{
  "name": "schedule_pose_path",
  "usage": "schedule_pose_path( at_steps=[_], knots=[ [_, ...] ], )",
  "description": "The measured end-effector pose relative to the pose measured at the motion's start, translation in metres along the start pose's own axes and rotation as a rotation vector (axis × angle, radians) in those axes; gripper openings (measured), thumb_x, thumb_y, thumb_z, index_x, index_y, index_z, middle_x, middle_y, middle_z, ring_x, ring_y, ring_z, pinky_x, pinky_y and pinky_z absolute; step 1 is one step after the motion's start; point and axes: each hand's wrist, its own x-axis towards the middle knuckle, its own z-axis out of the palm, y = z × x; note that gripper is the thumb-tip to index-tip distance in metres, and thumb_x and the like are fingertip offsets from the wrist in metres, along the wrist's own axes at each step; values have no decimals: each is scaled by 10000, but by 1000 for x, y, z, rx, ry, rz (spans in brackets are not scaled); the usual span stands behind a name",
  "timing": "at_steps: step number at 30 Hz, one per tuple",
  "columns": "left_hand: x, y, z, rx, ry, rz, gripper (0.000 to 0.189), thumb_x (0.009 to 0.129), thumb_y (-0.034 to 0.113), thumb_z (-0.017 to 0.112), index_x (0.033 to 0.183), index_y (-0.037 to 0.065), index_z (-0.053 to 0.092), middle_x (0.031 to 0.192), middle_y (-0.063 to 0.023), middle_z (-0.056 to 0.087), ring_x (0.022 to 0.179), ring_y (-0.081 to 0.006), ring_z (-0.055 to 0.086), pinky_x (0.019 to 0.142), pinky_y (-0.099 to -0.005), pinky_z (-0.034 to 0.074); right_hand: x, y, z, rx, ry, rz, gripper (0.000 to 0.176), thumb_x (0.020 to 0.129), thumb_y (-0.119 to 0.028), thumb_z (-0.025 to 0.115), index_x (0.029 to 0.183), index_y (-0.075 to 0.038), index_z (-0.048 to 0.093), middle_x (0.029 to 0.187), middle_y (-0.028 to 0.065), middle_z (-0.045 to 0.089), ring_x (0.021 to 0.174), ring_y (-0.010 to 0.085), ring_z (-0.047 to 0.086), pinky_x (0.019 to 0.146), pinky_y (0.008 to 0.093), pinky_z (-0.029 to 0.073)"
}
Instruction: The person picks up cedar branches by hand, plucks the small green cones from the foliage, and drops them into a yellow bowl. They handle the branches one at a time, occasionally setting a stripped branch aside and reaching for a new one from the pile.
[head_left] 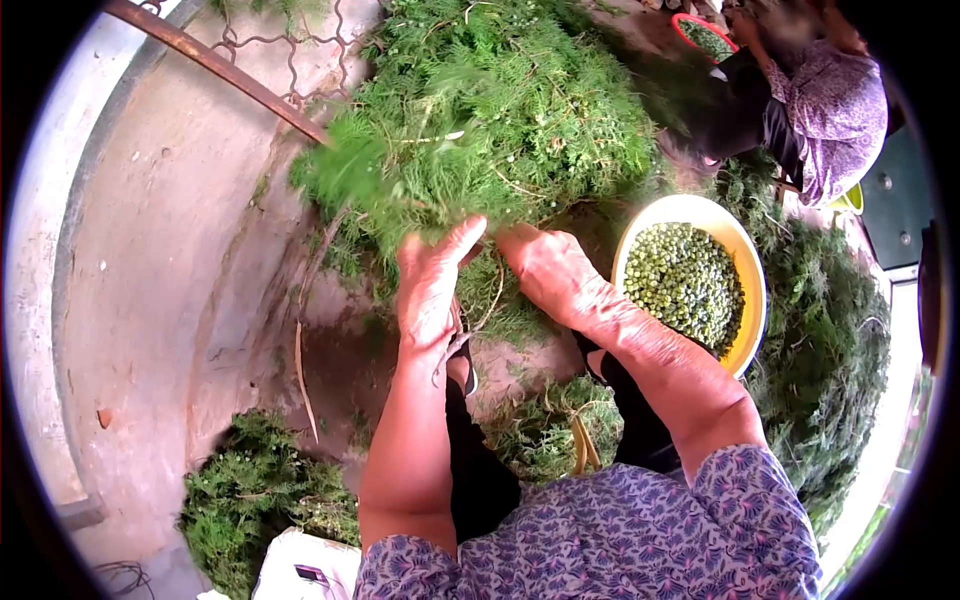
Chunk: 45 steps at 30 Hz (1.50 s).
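Observation:
My left hand (428,290) is closed around a leafy conifer branch (365,165), whose bare stem hangs down past the wrist. The branch's tips are smeared by motion. Close beside it, my right hand (552,272) has its fingers curled together at the foliage; what they pinch is hidden. Both hands are in front of a big heap of green conifer branches (540,110). Just right of my right forearm stands a yellow bowl (757,290) holding many small round green cones or berries (680,280).
Another person (830,110) sits at the upper right near a red-rimmed basket (683,20) of green bits. More cut branches lie at the right (820,340) and lower left (250,490). A rusty bar (220,70) slants in at upper left. A phone-like dark object (311,573) rests on something white.

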Motion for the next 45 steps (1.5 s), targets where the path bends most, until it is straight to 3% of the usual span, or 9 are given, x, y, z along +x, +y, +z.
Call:
schedule_pose_path(
  at_steps=[10, 16, 20, 24, 28, 30, 34, 39, 45],
  knots=[
    [-5, 15, -6, -125, -27, -61, 223, 821, 126, 643, 976, -1, 546, 937, -85, 600, 836, -197, 599, 729, -355, 510, -2, 16, -19, 395, -4, 6, 146, 780, -110, 627, 862, 10, 611, 720, 166, 606, 641, 331, 608, 583, 374, 502],
    [-14, 11, 0, 226, -213, -15, 317, 839, 296, 625, 1002, 25, 612, 838, -33, 631, 668, -109, 565, 632, -267, 436, 8, 13, -58, 1124, 622, 334, 106, 854, -75, 596, 940, -35, 643, 642, 0, 564, 495, 31, 478, 448, 181, 400],
    [-14, 4, 11, 272, -308, -113, 345, 841, 307, 627, 1020, 14, 593, 830, -27, 627, 633, -116, 580, 566, -247, 433, 8, 12, -71, 1119, 433, 233, 180, 845, -162, 613, 962, -27, 641, 745, 44, 616, 534, 77, 523, 499, 209, 444],
    [-16, -5, 14, 380, -350, -126, 365, 846, 338, 621, 993, 6, 586, 795, -25, 606, 624, -114, 593, 532, -246, 428, 14, 21, -60, 801, 324, 34, 340, 805, -291, 631, 996, -10, 628, 924, 149, 649, 862, 251, 636, 737, 337, 502],
    [-17, -4, 16, 346, -392, -158, 348, 847, 210, 631, 1117, 14, 535, 902, -30, 586, 747, -122, 564, 565, -257, 526, 12, 25, -54, 669, 294, -56, 241, 768, -196, 674, 919, -15, 626, 812, 149, 639, 775, 291, 629, 681, 351, 494],
    [-17, -2, 18, 311, -344, -128, 353, 843, 331, 629, 998, 15, 598, 775, -21, 597, 560, -101, 544, 488, -242, 444, 10, 20, -57, 699, 286, 91, 199, 767, -168, 669, 890, -19, 622, 785, 139, 635, 748, 293, 627, 671, 348, 489],
    [-23, 12, 25, 281, -177, -205, 312, 840, 289, 636, 1021, 37, 603, 836, 2, 592, 729, -77, 542, 452, -230, 446, 14, 16, -66, 1162, 423, 580, 129, 843, -126, 603, 868, -1, 584, 631, 64, 595, 486, 139, 551, 432, 251, 422],
    [-21, 7, 17, 273, -147, -188, 347, 809, 303, 668, 1025, 42, 591, 875, -3, 588, 740, -82, 520, 459, -230, 452, 18, 30, -77, 1878, 531, 548, 77, 843, -102, 610, 860, -45, 562, 656, 24, 585, 453, 89, 502, 368, 209, 361],
    [-17, 3, 19, 428, -212, 14, 304, 847, 301, 629, 928, 9, 610, 719, -12, 563, 564, -93, 499, 449, -249, 448, 1, 10, -68, 1593, 54, 187, 133, 828, -108, 633, 940, -38, 651, 662, 26, 616, 454, 74, 499, 393, 224, 382]
  ],
)
